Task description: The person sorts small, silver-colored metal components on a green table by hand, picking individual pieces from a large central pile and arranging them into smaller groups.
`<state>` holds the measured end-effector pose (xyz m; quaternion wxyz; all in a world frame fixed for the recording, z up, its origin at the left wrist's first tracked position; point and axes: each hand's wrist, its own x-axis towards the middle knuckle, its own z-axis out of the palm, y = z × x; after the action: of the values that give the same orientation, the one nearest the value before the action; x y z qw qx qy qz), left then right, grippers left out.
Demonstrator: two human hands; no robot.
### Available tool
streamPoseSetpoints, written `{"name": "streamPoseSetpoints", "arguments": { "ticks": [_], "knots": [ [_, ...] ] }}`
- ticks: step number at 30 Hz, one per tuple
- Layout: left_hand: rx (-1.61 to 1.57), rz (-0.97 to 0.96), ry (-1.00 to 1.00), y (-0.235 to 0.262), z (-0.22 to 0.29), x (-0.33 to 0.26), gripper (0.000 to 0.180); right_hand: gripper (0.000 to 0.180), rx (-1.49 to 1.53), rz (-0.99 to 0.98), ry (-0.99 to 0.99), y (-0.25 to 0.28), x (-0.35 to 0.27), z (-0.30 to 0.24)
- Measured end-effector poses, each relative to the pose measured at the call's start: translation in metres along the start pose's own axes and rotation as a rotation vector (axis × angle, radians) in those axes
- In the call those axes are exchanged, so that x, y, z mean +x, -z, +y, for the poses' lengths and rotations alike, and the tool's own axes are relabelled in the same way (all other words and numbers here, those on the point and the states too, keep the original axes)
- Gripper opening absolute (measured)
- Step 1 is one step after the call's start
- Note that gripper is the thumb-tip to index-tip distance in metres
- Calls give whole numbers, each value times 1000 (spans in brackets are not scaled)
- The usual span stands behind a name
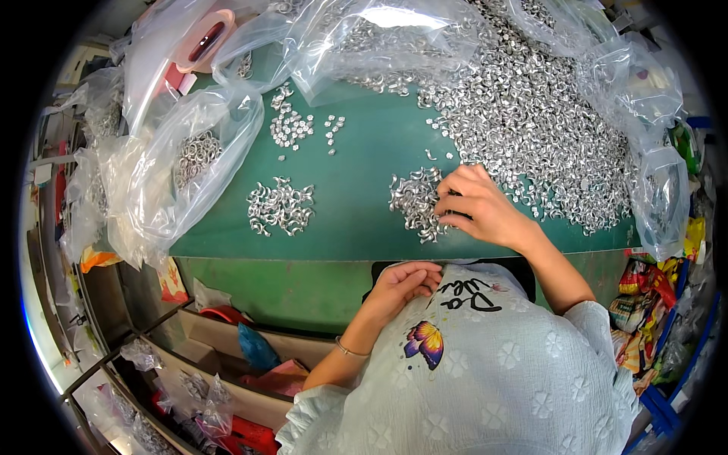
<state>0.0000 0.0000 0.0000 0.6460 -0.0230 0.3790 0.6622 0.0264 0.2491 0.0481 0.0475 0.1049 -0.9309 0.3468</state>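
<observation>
My right hand [481, 205] reaches over the table with its fingers curled down. Its fingertips touch the right edge of a small pile of curved silvery metal pieces [415, 201]; whatever they pinch is too small to make out. My left hand [406, 284] rests at the table's front edge, against my shirt, its fingers curled together. Anything inside that hand is hidden. A second small pile of curved metal pieces [280, 206] lies to the left. Right of my right hand spreads a large heap of similar metal pieces [531, 121].
Small chunky metal pieces [291, 127] sit farther back on the green tabletop [356, 178]. A clear plastic bag [182, 163] with metal pieces stands at left, a pink container [205, 39] behind it. Clear plastic sheeting [334, 45] borders the heap. An open drawer [250, 379] is below left.
</observation>
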Motion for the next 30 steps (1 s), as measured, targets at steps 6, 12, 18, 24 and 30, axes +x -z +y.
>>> {"name": "streamPoseSetpoints", "arguments": {
  "ticks": [6, 12, 18, 24, 30],
  "knots": [
    [139, -34, -18, -1, 10, -9, 28, 12, 192, 23, -48, 1, 4, -4],
    [-298, 41, -98, -37, 44, -4, 39, 10, 465, -12, 57, -1, 12, -35],
    [-52, 312, -685, 1, 83, -10, 28, 19, 463, 216, -256, 9, 14, -14],
    [1357, 1075, -1000, 28, 114, -1, 30, 27, 490, 310, -378, 4, 9, 4],
    [1798, 1248, -860, 47, 109, 9, 39, 30, 552, 353, -392, -3, 2, 12]
  ]
}}
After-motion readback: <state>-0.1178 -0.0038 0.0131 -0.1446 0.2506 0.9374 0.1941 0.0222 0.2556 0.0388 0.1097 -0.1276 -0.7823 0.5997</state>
